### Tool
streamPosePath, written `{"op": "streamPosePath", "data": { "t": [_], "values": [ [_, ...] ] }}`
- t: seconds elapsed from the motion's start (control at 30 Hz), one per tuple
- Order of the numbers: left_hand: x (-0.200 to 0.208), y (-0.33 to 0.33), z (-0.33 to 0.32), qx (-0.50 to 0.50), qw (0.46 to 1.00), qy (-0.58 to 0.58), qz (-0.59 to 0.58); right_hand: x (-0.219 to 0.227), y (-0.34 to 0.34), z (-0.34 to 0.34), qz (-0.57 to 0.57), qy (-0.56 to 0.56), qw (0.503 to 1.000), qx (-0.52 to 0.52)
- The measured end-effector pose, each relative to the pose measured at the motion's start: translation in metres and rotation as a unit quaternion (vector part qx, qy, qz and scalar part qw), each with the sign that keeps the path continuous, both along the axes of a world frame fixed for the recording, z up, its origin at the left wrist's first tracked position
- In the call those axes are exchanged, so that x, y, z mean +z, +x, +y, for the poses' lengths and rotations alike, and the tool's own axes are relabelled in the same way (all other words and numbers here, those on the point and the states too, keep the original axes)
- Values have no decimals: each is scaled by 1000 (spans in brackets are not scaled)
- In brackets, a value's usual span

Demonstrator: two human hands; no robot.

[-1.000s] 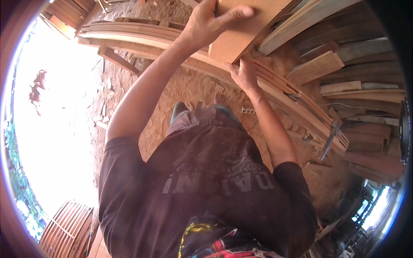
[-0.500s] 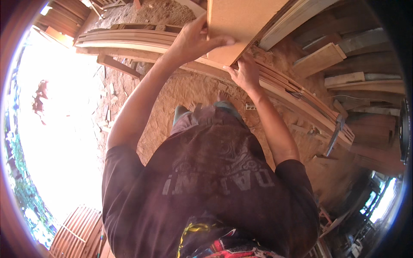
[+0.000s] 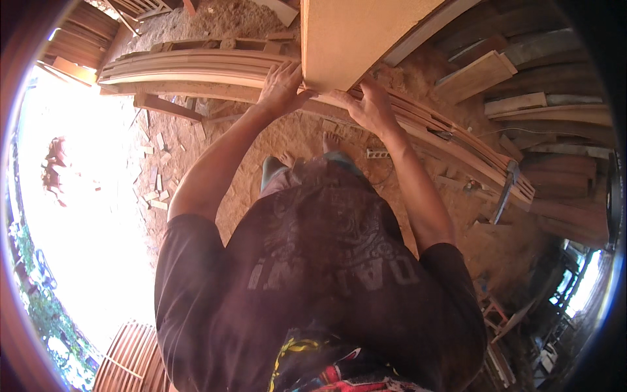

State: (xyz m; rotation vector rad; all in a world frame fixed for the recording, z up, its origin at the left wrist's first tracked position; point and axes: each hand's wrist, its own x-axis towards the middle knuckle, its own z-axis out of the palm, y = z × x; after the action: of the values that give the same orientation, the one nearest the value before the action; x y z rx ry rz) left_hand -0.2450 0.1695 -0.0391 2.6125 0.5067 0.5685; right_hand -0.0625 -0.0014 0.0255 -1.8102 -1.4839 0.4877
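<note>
Sunlight is flooding this earth-floored workshop from the left, whitening the ground outside, while bare brown soil (image 3: 245, 196) is showing around the person's feet. Along a long wooden trestle beam (image 3: 183, 89), a stack of thin reddish-brown wooden strips (image 3: 196, 62) is running from the left end toward the right. Just left of the beam's middle, the left hand (image 3: 284, 91) is lying with its fingers fairly straight beside the board's left edge, its thumb reaching toward the near corner; I cannot tell whether it is gripping. A moment ago it was higher, thumb spread over the board's face. Now the wide, flat, tan wooden board (image 3: 362, 39) is overlapping the beam's middle, its near end lying between two thumbs, so control seems to be gathering at that end. At its near right corner the right hand (image 3: 373, 111) is curling, thumb along the end edge, fingertips hidden; how tightly it is closing I cannot tell

Around this, a bundle of curved brown wooden slats (image 3: 124, 362) is sitting at lower left, and small pale wood offcuts (image 3: 157, 196) are littering the floor. The board is blocking the view of the strips beneath. A grey metal clamp (image 3: 506, 189) is jutting across the beam's right end, and beyond, a short pale plank (image 3: 473, 75) is lying on dark stacked timber (image 3: 555, 179)
</note>
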Motion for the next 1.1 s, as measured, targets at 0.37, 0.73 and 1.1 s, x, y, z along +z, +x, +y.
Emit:
{"op": "streamPosePath", "data": {
  "t": [0.37, 0.73, 1.1],
  "values": [
    [-9, -1, 2, -22, 998, -36, -54, -41, 0, -2, -152, 76, 985, -27],
    [-16, -9, 9, -57, 993, -46, -88, -51, 2, 0, -202, 59, 978, -2],
    [-18, -10, 6, -39, 997, -55, -48, -2, 6, 12, 78, -27, 996, 33]
  ]
}}
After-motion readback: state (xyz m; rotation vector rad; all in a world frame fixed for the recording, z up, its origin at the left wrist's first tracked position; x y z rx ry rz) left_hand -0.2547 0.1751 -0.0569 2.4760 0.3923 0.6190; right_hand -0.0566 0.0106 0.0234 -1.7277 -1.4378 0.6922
